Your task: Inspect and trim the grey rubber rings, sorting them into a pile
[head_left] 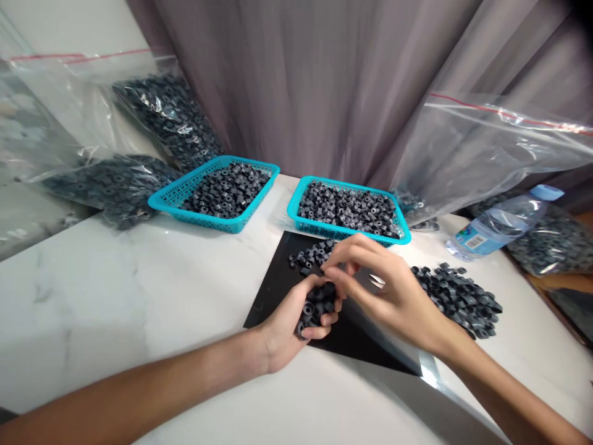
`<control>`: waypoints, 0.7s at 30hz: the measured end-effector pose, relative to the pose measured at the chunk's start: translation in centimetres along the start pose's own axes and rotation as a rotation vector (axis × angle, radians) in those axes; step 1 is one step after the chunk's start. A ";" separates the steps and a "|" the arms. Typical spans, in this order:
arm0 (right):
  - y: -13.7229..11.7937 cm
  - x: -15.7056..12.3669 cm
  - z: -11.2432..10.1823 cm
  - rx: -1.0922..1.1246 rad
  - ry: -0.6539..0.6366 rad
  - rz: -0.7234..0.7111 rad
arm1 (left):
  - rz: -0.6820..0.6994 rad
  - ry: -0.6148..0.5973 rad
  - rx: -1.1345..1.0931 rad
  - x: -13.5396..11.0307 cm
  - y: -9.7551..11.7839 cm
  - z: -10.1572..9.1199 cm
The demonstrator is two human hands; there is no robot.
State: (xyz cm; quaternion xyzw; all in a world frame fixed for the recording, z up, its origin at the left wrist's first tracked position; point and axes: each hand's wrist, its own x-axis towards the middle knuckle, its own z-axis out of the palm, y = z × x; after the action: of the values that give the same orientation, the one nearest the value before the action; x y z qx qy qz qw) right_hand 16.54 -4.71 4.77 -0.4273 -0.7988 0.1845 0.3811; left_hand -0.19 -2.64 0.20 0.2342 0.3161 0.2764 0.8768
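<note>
My left hand (296, 318) is cupped palm-up over a black mat (273, 290) and holds a handful of small dark grey rings (317, 306). My right hand (380, 284) reaches across from the right, its fingertips pinched at the top of that handful. A few loose rings (311, 253) lie on the mat just beyond the hands. A larger pile of the same rings (458, 296) sits on the table beside my right wrist.
Two turquoise baskets (171, 199) (296, 207) full of grey rings stand behind the mat. Clear plastic bags of rings (115, 182) lie at the left, another bag (486, 142) and a water bottle (500, 225) at the right. A grey curtain hangs behind the white marble table (115, 284).
</note>
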 end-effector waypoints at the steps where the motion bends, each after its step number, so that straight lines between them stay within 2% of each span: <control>1: 0.8 0.1 0.0 -0.029 0.053 0.039 | -0.023 -0.007 0.006 0.0 0.1 0.0; 3: 2.5 0.0 0.3 -0.108 0.079 0.099 | -0.041 -0.015 0.017 0.0 0.2 0.1; 8: 5.5 -0.7 1.7 -0.228 -0.100 0.140 | -0.067 -0.005 0.059 -0.2 0.2 0.1; 12: 5.8 -1.0 2.5 -0.329 -0.135 0.115 | -0.151 -0.033 0.177 -0.5 0.0 0.4; 17: 6.1 -1.0 3.2 -0.383 -0.157 0.120 | -0.176 -0.094 0.291 -0.8 -0.1 0.8; 21: 6.1 -0.9 3.0 -0.237 -0.157 0.122 | -0.184 -0.079 0.290 -0.7 0.0 0.7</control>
State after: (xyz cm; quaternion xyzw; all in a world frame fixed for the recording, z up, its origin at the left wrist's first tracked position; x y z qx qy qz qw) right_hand 17.85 -1.89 -1.35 -0.5013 -0.8149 0.1447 0.2524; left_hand -0.16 -3.24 1.00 0.3388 0.3380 0.1370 0.8673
